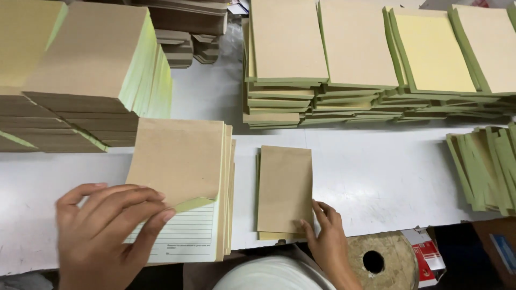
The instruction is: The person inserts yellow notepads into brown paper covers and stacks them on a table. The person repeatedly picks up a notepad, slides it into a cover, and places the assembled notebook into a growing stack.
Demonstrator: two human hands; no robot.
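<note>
We have our left hand (pixel 102 231) on the near stack of ruled pads with a brown kraft cover (pixel 183 188), thumb and fingers pinching the cover's lower right corner and curling it up, so the pale green underside and the lined white sheet show beneath. Our right hand (pixel 329 241) lies flat, fingers spread and holding nothing, its fingertips pressing the lower right corner of the narrow brown paper pad (pixel 285 188) just beside the stack, near the front edge of the white table (pixel 376 172).

To do this lift well, we judge it best to peel only the one cover, keeping the pinch light so the corner does not crease, while the right hand steadies its pad against sliding off the near edge.

Tall stacks of brown and green pads (pixel 91 80) crowd the left; rows of green-edged pads (pixel 376 64) fill the back, and loose green strips (pixel 484 166) lie at the right. The open room is the bare strip in the middle right of the table, well apart from all of them.
</note>
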